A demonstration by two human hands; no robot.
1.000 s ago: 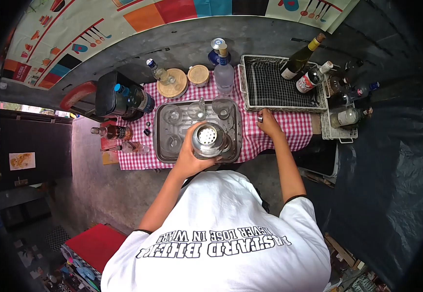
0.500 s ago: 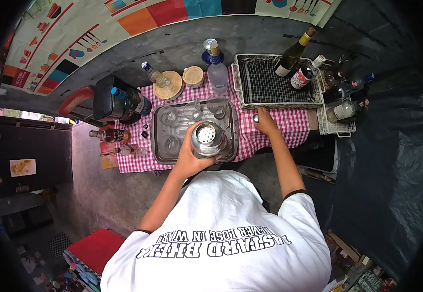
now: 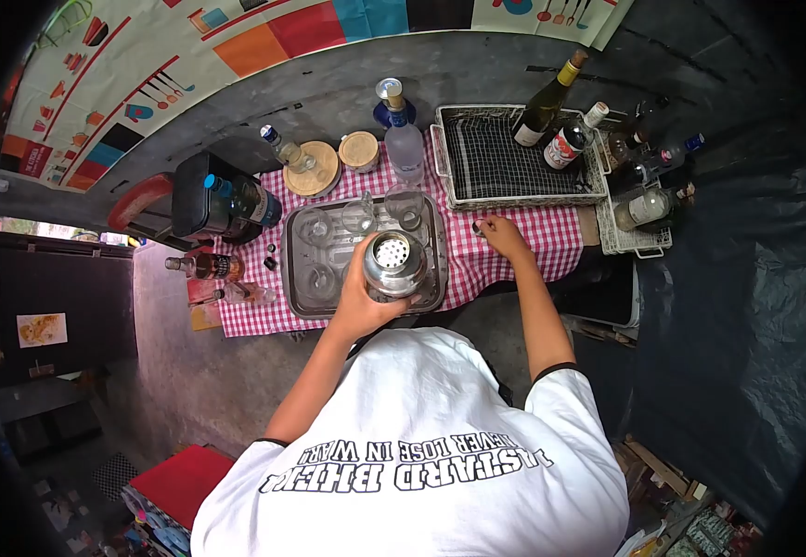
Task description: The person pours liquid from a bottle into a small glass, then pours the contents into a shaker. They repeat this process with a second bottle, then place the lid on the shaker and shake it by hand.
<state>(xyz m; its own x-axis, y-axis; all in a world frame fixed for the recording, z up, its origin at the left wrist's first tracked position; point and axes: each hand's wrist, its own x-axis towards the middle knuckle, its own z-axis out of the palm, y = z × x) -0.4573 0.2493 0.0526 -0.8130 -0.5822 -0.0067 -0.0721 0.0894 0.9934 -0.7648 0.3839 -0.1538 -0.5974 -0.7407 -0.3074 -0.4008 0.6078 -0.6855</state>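
My left hand (image 3: 358, 308) is wrapped round a metal cocktail shaker (image 3: 397, 275), held upright above the front of the tray. The shaker's perforated strainer top is uncovered and faces up. My right hand (image 3: 507, 237) is closed over the checked cloth, right of the tray, pinching a small metal shaker cap (image 3: 477, 227) at its fingertips. Fingers partly cover the cap. Several clear glasses, among them a glass mug (image 3: 358, 214) and a round glass (image 3: 315, 280), stand on the dark tray (image 3: 291, 295).
A white wire basket (image 3: 523, 201) with a wine bottle (image 3: 546, 107) stands at the back right. Behind the tray are a frosted bottle (image 3: 406, 153) and two wooden-lidded containers. More bottles line the left side, including a blue-capped one (image 3: 247, 198).
My right hand has turned, so its fingers and the cap point further left. The whole view has shifted slightly. My left hand still holds the shaker in about the same place.
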